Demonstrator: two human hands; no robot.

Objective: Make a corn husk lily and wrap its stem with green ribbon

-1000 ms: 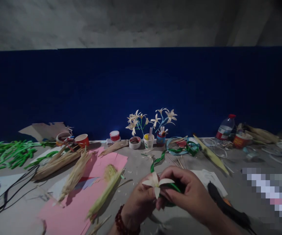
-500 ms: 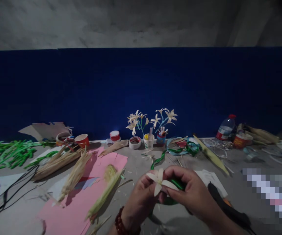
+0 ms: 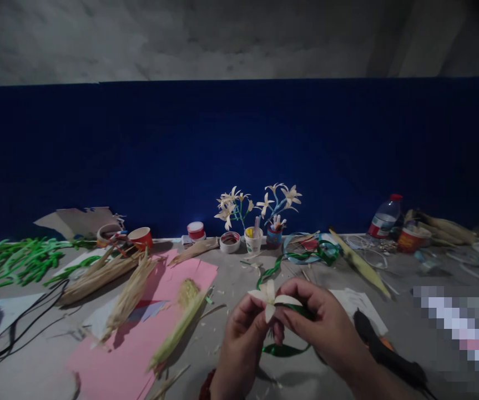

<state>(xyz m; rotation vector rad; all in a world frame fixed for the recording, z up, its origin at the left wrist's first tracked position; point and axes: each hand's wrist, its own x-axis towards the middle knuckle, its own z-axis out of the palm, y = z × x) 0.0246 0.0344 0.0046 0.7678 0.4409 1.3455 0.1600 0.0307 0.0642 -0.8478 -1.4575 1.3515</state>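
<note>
A cream-white craft flower [image 3: 270,297] with several pointed petals is held low over the table, near the middle of the view. My left hand [image 3: 245,328] pinches it from the left, fingers closed about its base. From the right, my right hand [image 3: 320,316] is closed at the flower, thumb and fingers together by a petal. A green ribbon [image 3: 286,350] passes behind and under my right fingers and loops below the hands. Where the ribbon meets the flower's base is hidden by my fingers.
Finished white flowers [image 3: 231,203] stand in a paper cup [image 3: 253,241] at the back. Pink paper [image 3: 116,361] and corn husks [image 3: 129,294] lie left. A black-handled tool [image 3: 389,355] is at right. A plastic bottle [image 3: 384,216] stands by the blue partition [image 3: 239,133].
The flower has tilted, and its lower petal looks shorter. My left wrist has turned, so less of the bracelet shows. More of the green ribbon loop shows below the hands.
</note>
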